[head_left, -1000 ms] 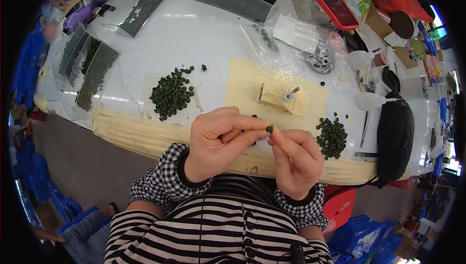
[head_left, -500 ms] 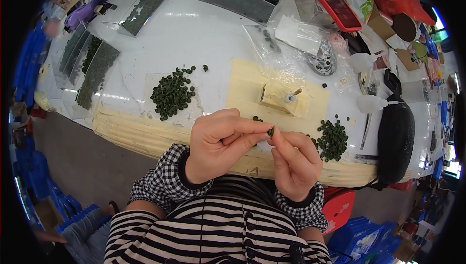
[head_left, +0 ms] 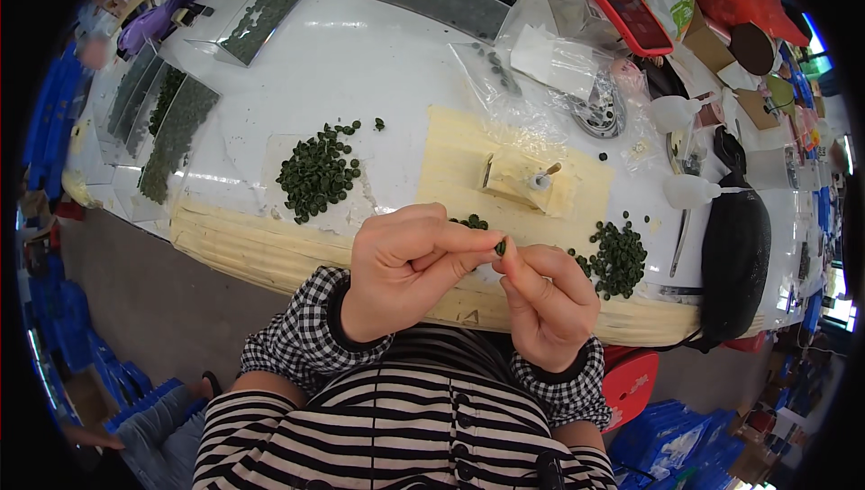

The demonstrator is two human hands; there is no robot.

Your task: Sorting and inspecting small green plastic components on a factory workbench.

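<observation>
A small dark green round piece (head_left: pixel 500 247) is pinched between the fingertips of both hands, above the table's front edge. My left hand (head_left: pixel 396 265) grips it from the left with thumb and forefinger. From the other side, the thumb and forefinger of my right hand (head_left: pixel 551 301) press on it, the remaining fingers curled in. Just behind the fingertips lies a small cluster of like green pieces (head_left: pixel 470 221), partly hidden by my left hand. A larger heap (head_left: pixel 315 175) sits farther left, and another heap (head_left: pixel 620 260) is right of my right hand.
Beyond my hands, a taped cream-coloured block (head_left: pixel 514 186) with a small upright nozzle stands on yellow paper (head_left: pixel 443 152). Clear trays of green pieces (head_left: pixel 437 4) are at the back and left. To the right are white squeeze bottles (head_left: pixel 689 191), tweezers (head_left: pixel 680 242) and a black pouch (head_left: pixel 734 260).
My hands hold almost the same pose, still pinching the green piece. The view has shifted slightly, and more of the small cluster behind the fingertips shows.
</observation>
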